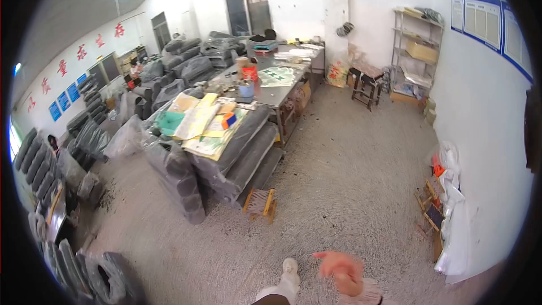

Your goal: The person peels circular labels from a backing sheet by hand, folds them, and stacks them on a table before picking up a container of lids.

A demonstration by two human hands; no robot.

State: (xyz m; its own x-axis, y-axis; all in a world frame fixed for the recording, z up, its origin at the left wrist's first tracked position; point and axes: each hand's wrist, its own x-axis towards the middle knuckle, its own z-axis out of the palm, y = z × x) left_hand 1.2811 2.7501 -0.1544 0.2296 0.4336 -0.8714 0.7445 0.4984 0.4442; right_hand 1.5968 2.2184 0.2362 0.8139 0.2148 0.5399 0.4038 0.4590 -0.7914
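Note:
My right hand (341, 271) hangs low at the bottom of the head view, smeared by motion. One digit sticks out to the left, the other fingers are blurred together, and I make out nothing held. Its cuff (364, 293) reaches in from the bottom edge. Left of the hand, a light shoe (290, 268) stands on the rough grey floor (339, 192). Nothing but floor lies close around the hand. My left hand is out of view.
A small wooden stool (259, 203) stands beside plastic-wrapped dark bundles (237, 161) topped with papers. Behind is a cluttered metal table (276, 95). A shelf rack (418, 51) and folding stools (433, 209) line the right wall. More bundles (101, 277) lie at left.

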